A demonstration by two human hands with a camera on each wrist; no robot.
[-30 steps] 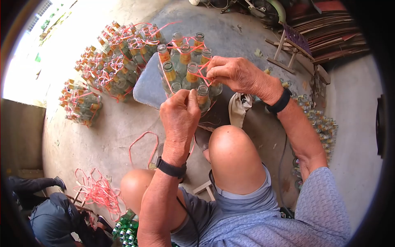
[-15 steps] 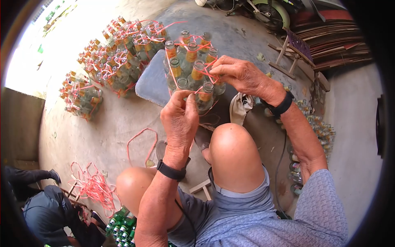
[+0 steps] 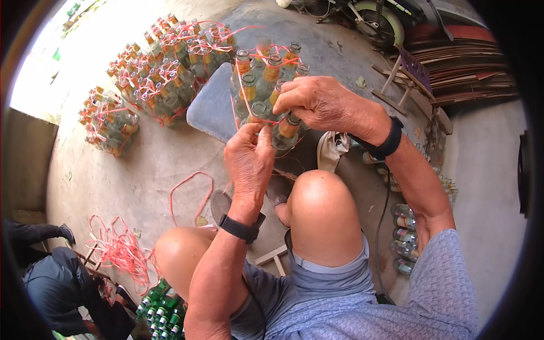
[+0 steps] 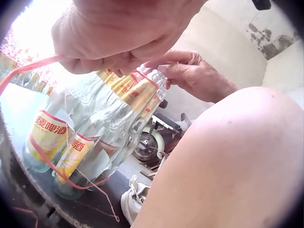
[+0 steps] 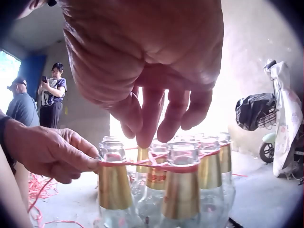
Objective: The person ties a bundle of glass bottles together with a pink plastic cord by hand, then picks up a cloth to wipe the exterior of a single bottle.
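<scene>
A cluster of clear glass beer bottles [image 3: 247, 88] with gold neck foil stands upright in front of me. Pink plastic strapping [image 5: 180, 168] runs around and between the necks. My left hand [image 3: 249, 158] pinches this strap between thumb and forefinger beside a near bottle neck, and a strap tail [image 4: 28, 69] leads away from it in the left wrist view. Over the near necks reaches my right hand [image 3: 320, 105], its fingers pointing down, fairly straight and spread, their tips close to the strap. Lower down, another pink band [image 4: 47, 159] crosses the bottle bodies.
Under the bottles is a blue-grey board [image 3: 209, 107]. Strapped bottle bundles [image 3: 164, 79] stand at far left. Loose pink strapping [image 3: 122, 246] and green bottles [image 3: 161, 309] lie lower left, near a seated person [image 3: 62, 289]. More bottles [image 3: 405, 238] lie at right; a motorbike [image 3: 377, 22] stands behind.
My right hand has moved from the right side of the cluster to over the near necks. The left hand keeps pinching the strap at the near side. The head view has shifted slightly.
</scene>
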